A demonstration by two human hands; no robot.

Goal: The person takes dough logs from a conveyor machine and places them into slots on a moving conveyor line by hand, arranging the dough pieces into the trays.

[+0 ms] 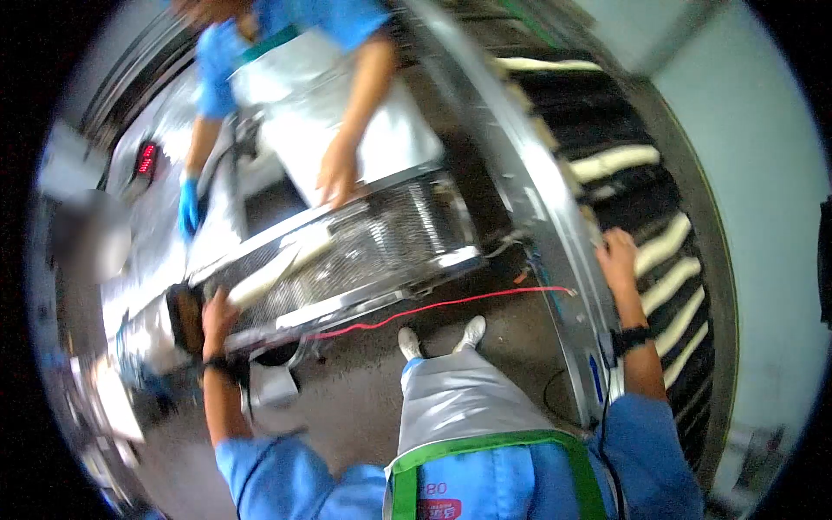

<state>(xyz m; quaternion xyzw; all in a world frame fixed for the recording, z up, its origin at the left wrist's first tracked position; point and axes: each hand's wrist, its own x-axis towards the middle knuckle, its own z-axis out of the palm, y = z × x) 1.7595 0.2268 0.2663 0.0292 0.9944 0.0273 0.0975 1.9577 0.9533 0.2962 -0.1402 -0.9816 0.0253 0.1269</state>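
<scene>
Honestly, the long pale soft-looking strip (267, 280) lies on a silver metal mesh belt (399, 234), raised rails (303, 316) probably keeping it on, left hand (217, 321) at its end, right hand (617, 258) by the black strip-laden belt (589, 104), can't tell if either's fingers are gripping.

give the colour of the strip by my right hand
The strip is pale cream; head view.

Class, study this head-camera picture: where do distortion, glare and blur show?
Head view: wide-lens distortion, the metal rail bowing, corners black; head view: glare on the mesh conveyor's front edge; head view: co-worker's bare hand soft, a patch at far left too blurred to identify, pale strips on the dark belt fairly distinct.
</scene>
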